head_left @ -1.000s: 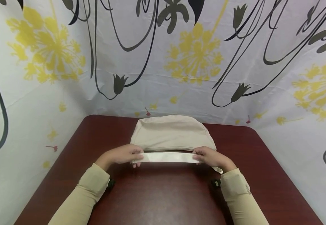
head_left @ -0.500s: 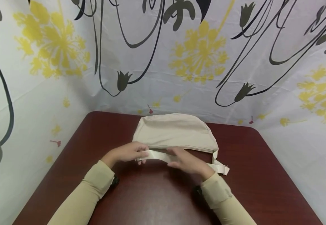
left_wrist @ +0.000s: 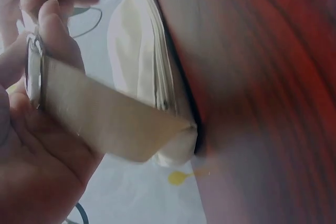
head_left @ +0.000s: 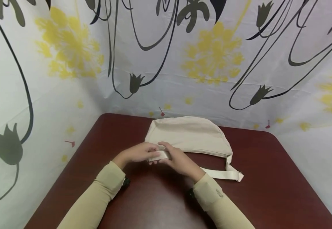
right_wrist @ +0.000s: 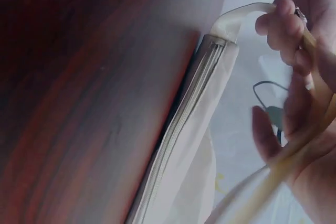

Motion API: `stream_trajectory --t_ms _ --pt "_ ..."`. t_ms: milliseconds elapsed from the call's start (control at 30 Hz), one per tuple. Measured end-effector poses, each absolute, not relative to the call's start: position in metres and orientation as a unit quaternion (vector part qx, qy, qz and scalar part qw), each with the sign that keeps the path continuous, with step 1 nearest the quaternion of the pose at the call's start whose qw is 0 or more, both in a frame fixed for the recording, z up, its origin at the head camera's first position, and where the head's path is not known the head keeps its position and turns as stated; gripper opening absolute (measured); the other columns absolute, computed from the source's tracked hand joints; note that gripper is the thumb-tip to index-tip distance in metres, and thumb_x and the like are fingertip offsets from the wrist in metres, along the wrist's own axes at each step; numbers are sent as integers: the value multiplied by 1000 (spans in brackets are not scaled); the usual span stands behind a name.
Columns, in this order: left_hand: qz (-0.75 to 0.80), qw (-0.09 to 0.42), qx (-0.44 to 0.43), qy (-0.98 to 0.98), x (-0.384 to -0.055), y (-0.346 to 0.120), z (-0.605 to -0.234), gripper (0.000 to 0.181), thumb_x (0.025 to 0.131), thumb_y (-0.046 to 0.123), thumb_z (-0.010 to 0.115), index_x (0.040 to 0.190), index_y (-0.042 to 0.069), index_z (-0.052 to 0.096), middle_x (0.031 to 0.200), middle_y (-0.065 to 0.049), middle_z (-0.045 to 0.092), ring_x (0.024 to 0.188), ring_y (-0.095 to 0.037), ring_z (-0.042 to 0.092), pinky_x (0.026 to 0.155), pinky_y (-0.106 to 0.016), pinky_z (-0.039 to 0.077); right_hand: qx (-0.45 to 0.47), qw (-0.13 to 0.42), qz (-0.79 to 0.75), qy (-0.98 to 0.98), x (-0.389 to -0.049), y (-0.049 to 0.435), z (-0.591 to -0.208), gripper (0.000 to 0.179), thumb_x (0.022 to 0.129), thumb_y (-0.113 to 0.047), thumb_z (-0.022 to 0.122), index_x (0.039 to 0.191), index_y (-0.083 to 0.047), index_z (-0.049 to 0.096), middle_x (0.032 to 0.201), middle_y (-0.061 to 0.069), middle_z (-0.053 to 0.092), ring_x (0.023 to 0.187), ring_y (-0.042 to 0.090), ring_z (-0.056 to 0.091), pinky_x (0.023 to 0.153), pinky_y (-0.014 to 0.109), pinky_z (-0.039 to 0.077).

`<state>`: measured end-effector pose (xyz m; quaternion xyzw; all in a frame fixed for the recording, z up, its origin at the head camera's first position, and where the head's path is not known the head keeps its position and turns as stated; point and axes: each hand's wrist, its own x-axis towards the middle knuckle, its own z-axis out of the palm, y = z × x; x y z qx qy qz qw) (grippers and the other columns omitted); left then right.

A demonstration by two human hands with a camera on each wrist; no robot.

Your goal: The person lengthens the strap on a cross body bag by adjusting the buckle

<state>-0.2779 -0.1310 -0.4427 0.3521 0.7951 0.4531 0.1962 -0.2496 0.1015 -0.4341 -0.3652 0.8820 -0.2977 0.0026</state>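
A cream shoulder bag [head_left: 187,133] lies on the table, its zipper [right_wrist: 170,145] along the near edge. My left hand [head_left: 140,152] pinches the bag's flat strap [head_left: 221,174] in front of its left end. At those fingers sits a metal strap buckle [left_wrist: 35,72], from which the strap runs down to the bag's end in the left wrist view. My right hand [head_left: 180,161] is close beside the left, its thumb and fingers around the strap, which crosses the palm in the right wrist view. Beyond it, the strap loops right and folds back to the bag's right end.
The dark red-brown table [head_left: 160,203] extends in front of the bag and to both sides. White fabric [head_left: 166,63] printed with yellow and grey flowers hangs behind the table and along its sides.
My right hand has slid left along the strap from its right part to beside my left hand. The strap's right part now lies loose. My left hand keeps its hold.
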Motion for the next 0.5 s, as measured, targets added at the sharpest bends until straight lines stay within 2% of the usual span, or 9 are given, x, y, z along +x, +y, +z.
stream_trajectory --t_ms 100,200,267,367,500 --pt "444 172 337 812 -280 -133 -442 15 100 23 68 108 10 68 90 0 71 78 -16 62 72 -34 52 -363 0 -334 870 -253 105 -435 45 97 -24 71 139 -11 57 126 5 66 106 18 63 89 40 51" --pt "437 150 324 825 -281 -137 -442 37 87 16 83 118 10 63 99 1 69 84 -18 59 76 -33 48 -356 5 -365 860 -257 108 -434 38 99 -23 68 135 -10 61 130 4 64 111 18 61 91 40 49" --pt "433 139 320 831 -281 -138 -442 50 80 15 88 121 11 60 103 1 68 87 -19 58 78 -33 48 -343 8 -381 858 -260 110 -435 37 100 -23 68 134 -10 62 129 4 65 109 18 61 90 40 49" --pt "424 122 314 841 -284 -137 -446 50 81 21 88 121 15 58 103 2 65 86 -17 57 77 -34 47 -316 9 -396 862 -263 114 -435 37 99 -23 68 134 -10 62 128 5 65 109 18 61 93 40 49" --pt "406 88 299 859 -285 -136 -453 36 89 28 82 115 16 61 100 5 65 82 -13 57 74 -33 47 -278 20 -418 865 -266 120 -435 38 99 -22 68 135 -11 62 128 5 64 105 18 62 91 41 50"
